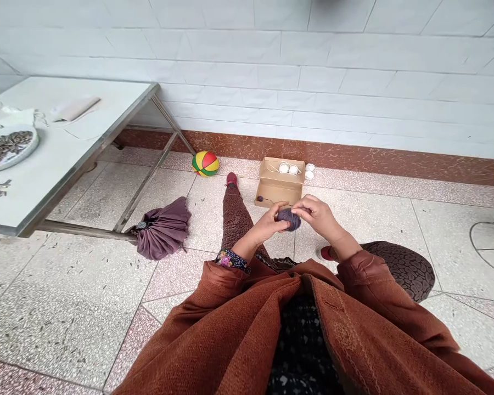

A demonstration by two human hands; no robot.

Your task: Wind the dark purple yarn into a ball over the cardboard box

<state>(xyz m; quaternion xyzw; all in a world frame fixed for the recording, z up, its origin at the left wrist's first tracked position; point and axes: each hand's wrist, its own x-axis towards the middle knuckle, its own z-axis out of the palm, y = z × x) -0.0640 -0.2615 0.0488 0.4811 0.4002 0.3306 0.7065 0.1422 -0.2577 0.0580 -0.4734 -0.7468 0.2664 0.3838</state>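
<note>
A ball of dark purple-grey yarn (288, 220) is in my left hand (270, 224), whose fingers curl around its left side. Close against the ball's upper right, my right hand (315, 214) pinches a strand of the same yarn. On the floor beyond my hands lies an open cardboard box (278, 192). A small dark bit of yarn (260, 198) rests inside it, with a thread running from it towards the ball. White yarn balls (288, 168) sit on the box's lid, trailing loose strands. More white balls (309, 171) lie beside the box.
A white table (78, 123) with metal legs stands at left, bearing a tray of dry brown pieces (8, 151) and a folded cloth (76, 108). By its leg lies a purple umbrella (164, 227). A colourful ball (205, 164) rests near the tiled wall (239, 82).
</note>
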